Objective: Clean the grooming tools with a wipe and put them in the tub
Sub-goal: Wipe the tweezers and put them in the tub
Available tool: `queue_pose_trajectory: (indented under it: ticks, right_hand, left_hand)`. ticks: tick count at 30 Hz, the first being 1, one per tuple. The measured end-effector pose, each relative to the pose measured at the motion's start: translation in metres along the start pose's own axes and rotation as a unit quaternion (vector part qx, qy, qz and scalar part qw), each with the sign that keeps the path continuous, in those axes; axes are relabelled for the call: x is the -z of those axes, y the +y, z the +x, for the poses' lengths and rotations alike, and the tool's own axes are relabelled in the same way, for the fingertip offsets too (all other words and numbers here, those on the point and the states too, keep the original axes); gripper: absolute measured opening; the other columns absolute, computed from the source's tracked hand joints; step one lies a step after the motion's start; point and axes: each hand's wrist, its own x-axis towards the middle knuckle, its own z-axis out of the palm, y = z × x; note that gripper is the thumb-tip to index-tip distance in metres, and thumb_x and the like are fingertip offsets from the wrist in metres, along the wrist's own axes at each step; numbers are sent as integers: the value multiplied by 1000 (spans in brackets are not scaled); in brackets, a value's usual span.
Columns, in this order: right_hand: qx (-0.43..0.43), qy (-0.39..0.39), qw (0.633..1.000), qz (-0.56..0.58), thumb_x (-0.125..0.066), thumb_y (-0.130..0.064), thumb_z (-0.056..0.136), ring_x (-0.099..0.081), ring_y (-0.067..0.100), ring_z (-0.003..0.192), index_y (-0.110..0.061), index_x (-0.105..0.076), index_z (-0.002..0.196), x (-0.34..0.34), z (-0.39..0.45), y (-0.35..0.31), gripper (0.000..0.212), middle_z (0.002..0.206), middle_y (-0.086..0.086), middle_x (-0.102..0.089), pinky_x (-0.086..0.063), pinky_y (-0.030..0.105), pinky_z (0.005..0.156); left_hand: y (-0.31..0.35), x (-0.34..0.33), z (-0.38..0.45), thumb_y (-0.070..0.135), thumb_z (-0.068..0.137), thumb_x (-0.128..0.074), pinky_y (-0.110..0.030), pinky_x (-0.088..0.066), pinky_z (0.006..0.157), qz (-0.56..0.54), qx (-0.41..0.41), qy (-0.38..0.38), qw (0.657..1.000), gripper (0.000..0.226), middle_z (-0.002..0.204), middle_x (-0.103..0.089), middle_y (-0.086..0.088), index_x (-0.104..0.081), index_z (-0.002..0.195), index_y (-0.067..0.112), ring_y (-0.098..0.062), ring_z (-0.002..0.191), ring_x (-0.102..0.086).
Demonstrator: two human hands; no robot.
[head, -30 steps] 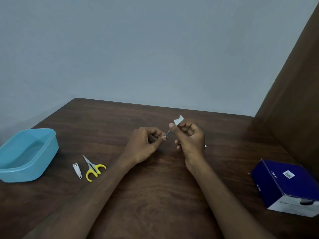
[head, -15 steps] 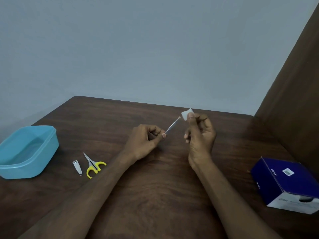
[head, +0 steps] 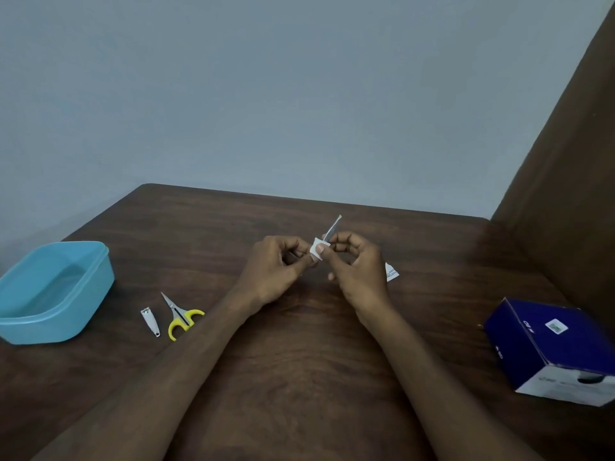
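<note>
Over the middle of the brown table my left hand (head: 276,267) pinches the lower end of a thin metal tool (head: 333,227), whose tip points up and to the right. My right hand (head: 357,264) pinches a small white wipe (head: 316,251) around the tool's shaft, close to my left fingertips. A light blue tub (head: 83,294) stands at the left edge of the table. A silver nail clipper (head: 150,322) and small scissors with yellow handles (head: 181,316) lie between the tub and my left forearm.
A torn white wipe wrapper (head: 391,272) lies just right of my right hand. A dark blue box (head: 549,347) sits at the right edge of the table. A brown panel (head: 565,161) rises on the right; a grey wall is behind.
My right hand slid the wipe from the tool's tip down its shaft to my left fingers, so the tip now shows bare. My left hand stayed in place.
</note>
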Motion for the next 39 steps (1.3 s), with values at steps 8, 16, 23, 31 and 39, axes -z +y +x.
queue_pose_trajectory:
  ticks: [8,16,23,31,39]
  right_hand:
    - [-10,8,1000,16,-88,-27,87,-60,13,45,-24,-77,91,0,-1,-4,12,86,-8,-79,-45,22,50]
    - [-5,10,1000,20,-75,-35,99,-59,15,45,-24,-79,90,-2,3,3,15,74,-5,-76,-42,25,50]
    - [-7,57,998,23,-84,-33,92,-60,13,44,-26,-78,90,-1,1,-2,9,85,-8,-80,-47,25,50]
    - [-19,148,986,75,-80,-37,95,-57,14,43,-21,-75,92,5,8,1,17,89,-6,-80,-43,28,52]
    - [-35,239,964,112,-81,-34,95,-53,11,41,-21,-76,92,12,10,-3,15,96,-9,-81,-45,29,52]
  left_hand:
    - [1,-2,0,24,94,-79,-21,-50,59,23,-6,15,1000,11,74,-76,10,-81,83,24,-4,61,-66]
    - [2,-4,0,24,94,-80,-24,-56,66,31,-18,15,999,9,78,-78,13,-81,85,24,-9,71,-73]
    - [2,-4,0,26,94,-80,-15,-48,58,73,-34,20,997,10,76,-77,15,-81,84,27,-1,65,-70]
    - [-1,-8,0,38,92,-79,-23,-49,59,140,-45,-11,989,15,69,-68,28,-73,77,39,3,61,-65]
    - [-4,-6,2,40,93,-77,-32,-59,70,132,-21,-12,991,14,75,-70,32,-75,80,45,8,69,-66]
